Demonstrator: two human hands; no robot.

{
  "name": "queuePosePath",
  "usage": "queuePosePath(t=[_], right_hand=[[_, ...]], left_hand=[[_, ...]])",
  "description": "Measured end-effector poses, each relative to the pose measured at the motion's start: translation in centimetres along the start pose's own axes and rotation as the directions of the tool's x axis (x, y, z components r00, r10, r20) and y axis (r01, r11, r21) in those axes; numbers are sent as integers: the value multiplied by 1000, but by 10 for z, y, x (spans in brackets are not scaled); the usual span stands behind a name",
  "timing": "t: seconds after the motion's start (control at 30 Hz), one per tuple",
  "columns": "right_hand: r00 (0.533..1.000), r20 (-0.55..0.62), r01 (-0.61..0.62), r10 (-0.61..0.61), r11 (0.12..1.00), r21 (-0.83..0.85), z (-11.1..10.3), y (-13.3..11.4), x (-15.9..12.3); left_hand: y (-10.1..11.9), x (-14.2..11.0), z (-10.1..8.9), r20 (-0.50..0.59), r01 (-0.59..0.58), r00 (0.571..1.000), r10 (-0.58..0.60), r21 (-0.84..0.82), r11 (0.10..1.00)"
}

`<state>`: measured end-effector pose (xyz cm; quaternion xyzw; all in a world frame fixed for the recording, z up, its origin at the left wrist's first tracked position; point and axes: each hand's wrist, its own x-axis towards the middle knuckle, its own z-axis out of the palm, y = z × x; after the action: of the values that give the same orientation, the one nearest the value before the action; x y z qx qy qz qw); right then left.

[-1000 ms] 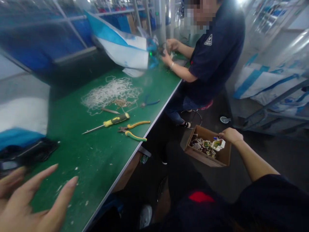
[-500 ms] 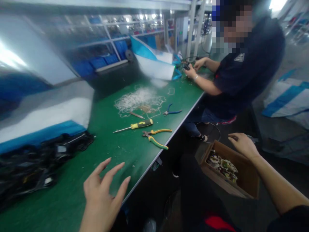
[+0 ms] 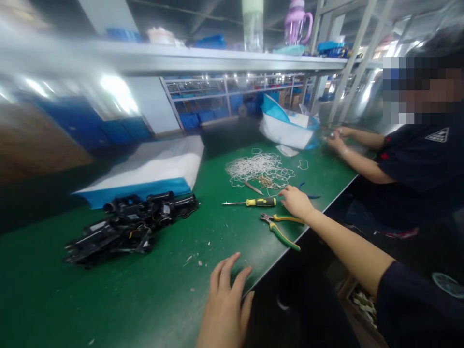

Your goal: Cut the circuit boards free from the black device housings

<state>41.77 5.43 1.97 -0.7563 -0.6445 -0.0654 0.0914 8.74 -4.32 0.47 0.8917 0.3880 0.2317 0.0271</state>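
My left hand (image 3: 226,302) hovers over the near edge of the green workbench (image 3: 213,232), fingers spread and holding nothing. My right hand (image 3: 296,200) is above the bench, its fingertips close to the handle end of a yellow and dark-green screwdriver (image 3: 261,202). Its fingers are loosely bent and slightly apart, with nothing visible in them. Just below it lie diagonal cutters (image 3: 277,227) with yellow and green handles, jaws to the left. Blue-handled pliers (image 3: 312,196) are partly hidden behind my right hand. A thin pointed stick (image 3: 253,187) lies behind the screwdriver.
Tangled white loops (image 3: 255,166) pile up behind the tools. Black parts (image 3: 134,224) are heaped at left before a white and blue bag (image 3: 155,159). A co-worker (image 3: 409,164) sits at right. A cardboard box (image 3: 348,295) of scraps stands on the floor below my right forearm.
My right hand has moved from over the box on the floor up to the bench beside the screwdriver, having let go of a white part. My view has swung right-to-left.
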Motion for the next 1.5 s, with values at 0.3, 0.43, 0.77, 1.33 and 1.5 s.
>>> queuePosePath(t=[0.3, 0.43, 0.77, 1.33, 1.5], right_hand=[[999, 42, -30, 33, 997, -78, 27, 10, 70], [993, -66, -107, 103, 992, -69, 13, 22, 82], [968, 23, -249, 249, 968, -1, 14, 55, 104], [862, 403, -299, 308, 950, -87, 27, 73, 159], [874, 413, -274, 257, 962, -19, 16, 75, 163]], left_hand=[[-26, -18, 19, -39, -44, 998, 49, 112, 993], [-29, -20, 21, -50, 28, 998, -23, 98, 995], [-42, -8, 27, -52, 15, 999, -9, 107, 994], [-35, 4, 75, -211, 123, 974, -88, 160, 979], [-36, 4, 76, -212, 143, 971, -106, 167, 976]])
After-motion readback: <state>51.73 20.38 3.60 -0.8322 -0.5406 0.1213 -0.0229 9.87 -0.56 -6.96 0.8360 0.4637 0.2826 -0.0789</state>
